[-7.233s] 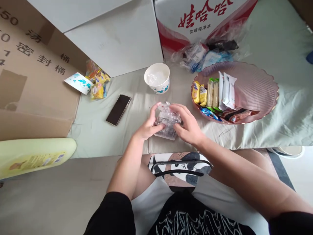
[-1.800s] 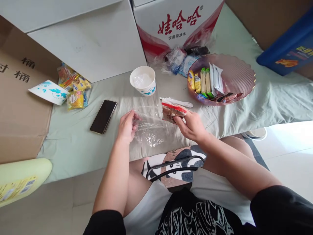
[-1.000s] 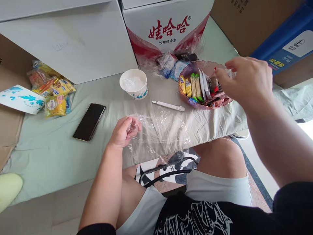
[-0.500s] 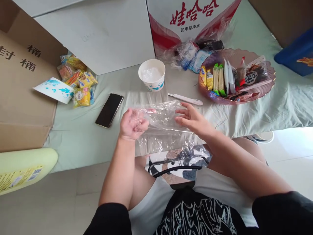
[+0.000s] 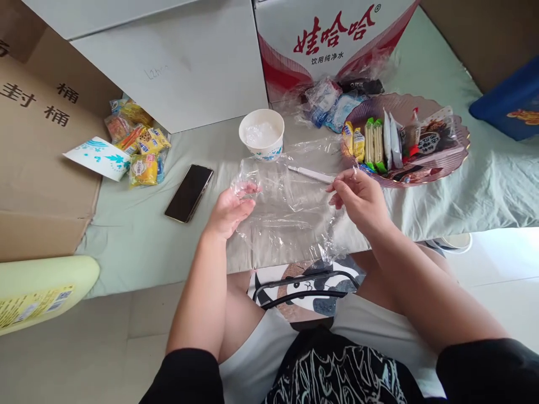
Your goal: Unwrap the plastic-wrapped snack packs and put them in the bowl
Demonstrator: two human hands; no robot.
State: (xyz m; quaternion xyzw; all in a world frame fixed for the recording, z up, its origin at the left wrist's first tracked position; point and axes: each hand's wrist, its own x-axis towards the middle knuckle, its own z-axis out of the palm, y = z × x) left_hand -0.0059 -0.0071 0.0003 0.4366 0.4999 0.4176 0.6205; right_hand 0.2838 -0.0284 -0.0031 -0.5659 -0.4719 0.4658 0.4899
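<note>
Cardboard box (image 5: 37, 163) walls off the left; snack packets (image 5: 138, 151) and a phone (image 5: 189, 192) lie beside it, bare cloth (image 5: 138, 247) in front. Left hand (image 5: 229, 210) pinches one edge of the clear plastic bag (image 5: 286, 207), right hand (image 5: 357, 196) pinches the other, bag stretched between them above the cloth's near edge. Half a second ago the right hand lay open on it. Behind: paper cup (image 5: 261, 134), white utensil (image 5: 309, 174), pink bowl (image 5: 457, 151) of snacks close right.

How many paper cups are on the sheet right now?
2. One paper cup stands upright above the clear plastic bag held by the left hand and right hand; a flattened cup lies left, by the snack packets. Boxes may hide more.
</note>
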